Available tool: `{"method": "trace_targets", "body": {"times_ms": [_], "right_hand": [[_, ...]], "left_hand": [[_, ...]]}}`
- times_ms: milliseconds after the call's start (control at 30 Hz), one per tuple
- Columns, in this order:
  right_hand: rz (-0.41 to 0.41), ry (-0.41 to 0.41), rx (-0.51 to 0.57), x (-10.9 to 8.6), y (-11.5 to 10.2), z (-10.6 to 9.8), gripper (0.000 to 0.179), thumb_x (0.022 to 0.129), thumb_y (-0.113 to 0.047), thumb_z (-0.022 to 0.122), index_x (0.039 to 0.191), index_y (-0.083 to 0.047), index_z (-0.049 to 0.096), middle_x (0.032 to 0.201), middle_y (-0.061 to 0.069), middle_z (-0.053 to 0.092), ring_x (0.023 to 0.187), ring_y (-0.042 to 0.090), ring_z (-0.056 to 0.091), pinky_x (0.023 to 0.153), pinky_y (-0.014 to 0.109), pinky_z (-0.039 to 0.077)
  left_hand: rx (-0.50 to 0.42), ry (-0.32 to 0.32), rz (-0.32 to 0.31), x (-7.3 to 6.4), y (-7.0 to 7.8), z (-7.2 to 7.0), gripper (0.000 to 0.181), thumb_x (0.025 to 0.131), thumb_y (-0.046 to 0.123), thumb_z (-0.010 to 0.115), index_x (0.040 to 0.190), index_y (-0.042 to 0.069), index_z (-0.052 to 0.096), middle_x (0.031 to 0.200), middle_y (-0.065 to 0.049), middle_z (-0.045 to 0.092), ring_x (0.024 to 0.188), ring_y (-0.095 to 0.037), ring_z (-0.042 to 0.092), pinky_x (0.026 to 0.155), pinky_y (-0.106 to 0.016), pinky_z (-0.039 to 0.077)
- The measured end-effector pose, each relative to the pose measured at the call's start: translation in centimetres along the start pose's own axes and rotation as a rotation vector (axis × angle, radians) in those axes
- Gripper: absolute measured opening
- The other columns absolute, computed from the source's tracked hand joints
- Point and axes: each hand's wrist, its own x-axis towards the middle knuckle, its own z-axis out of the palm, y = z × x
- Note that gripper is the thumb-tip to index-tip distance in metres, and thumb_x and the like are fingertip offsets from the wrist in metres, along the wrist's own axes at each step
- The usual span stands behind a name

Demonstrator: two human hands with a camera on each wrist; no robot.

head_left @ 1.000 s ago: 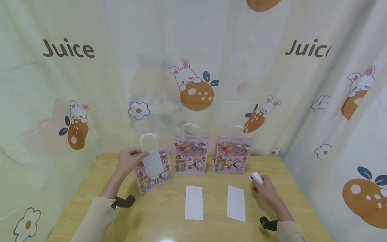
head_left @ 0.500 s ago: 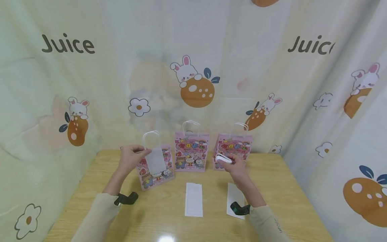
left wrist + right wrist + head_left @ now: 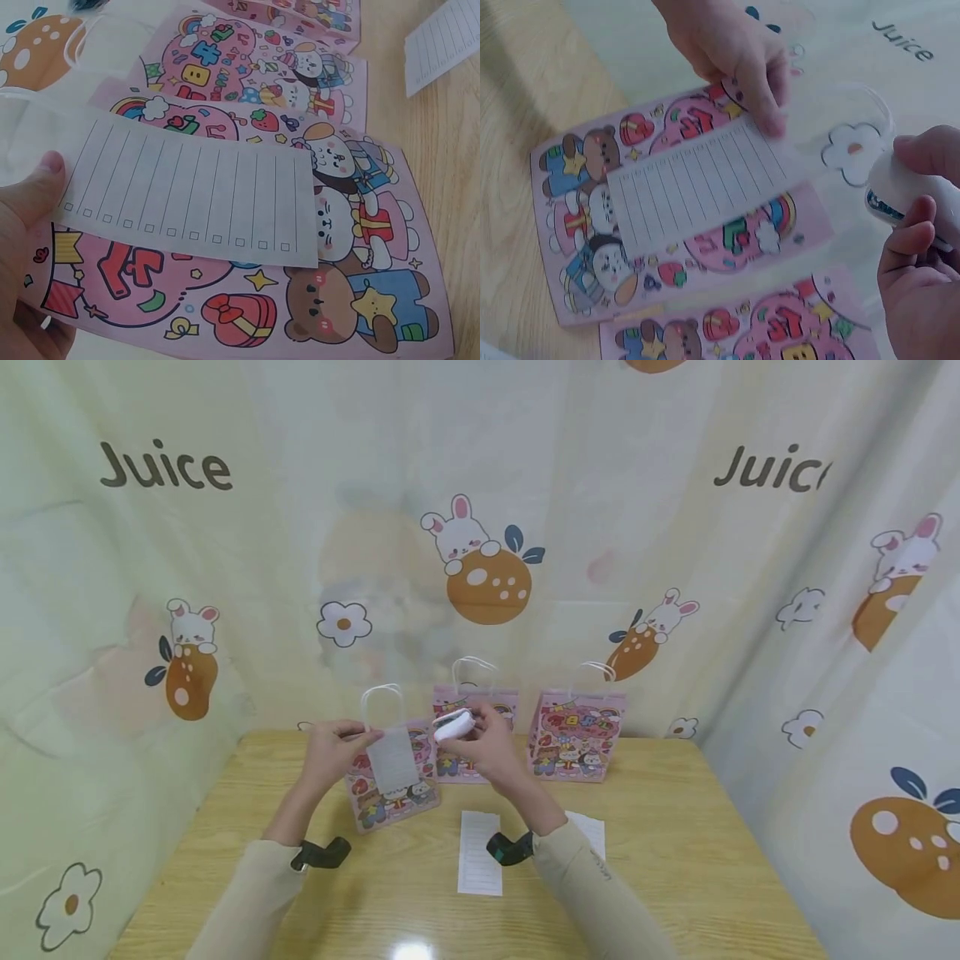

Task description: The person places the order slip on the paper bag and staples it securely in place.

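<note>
My left hand [image 3: 332, 757] pinches a lined white checklist slip [image 3: 393, 767] against the front of a pink cartoon paper bag [image 3: 367, 814], near its top edge. The bag stands tilted at the left, its white handles [image 3: 381, 690] looping up. In the left wrist view, the slip [image 3: 187, 199] shows a row of small checkboxes, and my thumb lies on its end. My right hand [image 3: 491, 750] grips a small white stapler [image 3: 454, 725], held in front of the middle bag and apart from the slip. In the right wrist view, fingers and thumb wrap the stapler [image 3: 900, 191].
Two more pink paper bags stand upright, the middle bag [image 3: 450, 770] partly behind my right hand and the right bag [image 3: 577, 739]. Two slips lie on the wooden table [image 3: 675, 827]: a middle slip [image 3: 478, 856] and a right slip [image 3: 588, 828], partly covered by my sleeve. A printed curtain [image 3: 360, 485] hangs behind.
My right hand has carried the stapler from the table's right side leftward, past the right bag to the middle one. My left hand, slip and left bag have shifted slightly right.
</note>
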Motion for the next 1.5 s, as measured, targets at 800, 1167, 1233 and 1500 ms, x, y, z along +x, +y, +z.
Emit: {"method": "trace_targets", "body": {"times_ms": [800, 1167, 1233, 1500], "right_hand": [[-0.353, -0.179, -0.618, 4.3, 0.9, 6.2, 0.047, 0.086, -0.006, 0.074, 0.127, -0.006, 0.052, 0.111, 0.006, 0.062, 0.090, 0.016, 0.062, 0.073, 0.024, 0.052], [-0.454, -0.298, -1.013, 4.7, 0.4, 6.7, 0.050, 0.087, -0.012, 0.074, 0.130, -0.006, 0.051, 0.112, 0.004, 0.064, 0.099, 0.016, 0.061, 0.081, 0.026, 0.051], [-0.470, -0.304, -1.090, 4.8, 0.2, 6.8, 0.052, 0.086, -0.017, 0.076, 0.131, -0.008, 0.051, 0.111, 0.003, 0.065, 0.097, 0.017, 0.060, 0.082, 0.027, 0.049], [-0.438, -0.371, -1.142, 5.2, -0.1, 6.5, 0.050, 0.086, -0.023, 0.077, 0.129, -0.012, 0.052, 0.112, 0.000, 0.066, 0.105, 0.020, 0.059, 0.095, 0.041, 0.038]], "left_hand": [[-0.016, 0.024, 0.154, 0.1, -0.3, 0.1, 0.014, 0.082, 0.015, 0.080, 0.085, 0.001, 0.076, 0.081, -0.012, 0.073, 0.069, -0.022, 0.070, 0.057, -0.024, 0.056], [-0.044, 0.019, 0.153, -0.4, -0.5, 0.3, 0.012, 0.082, 0.014, 0.079, 0.084, 0.002, 0.076, 0.080, -0.011, 0.073, 0.068, -0.019, 0.070, 0.056, -0.024, 0.056], [-0.035, 0.022, 0.146, -0.3, -0.5, 0.2, 0.011, 0.082, 0.012, 0.079, 0.084, 0.001, 0.076, 0.081, -0.012, 0.073, 0.068, -0.018, 0.070, 0.057, -0.023, 0.056], [-0.103, -0.042, 0.124, -0.4, -0.6, 0.1, 0.009, 0.084, 0.000, 0.074, 0.088, -0.008, 0.073, 0.085, -0.022, 0.070, 0.074, -0.040, 0.069, 0.059, -0.035, 0.058]]}}
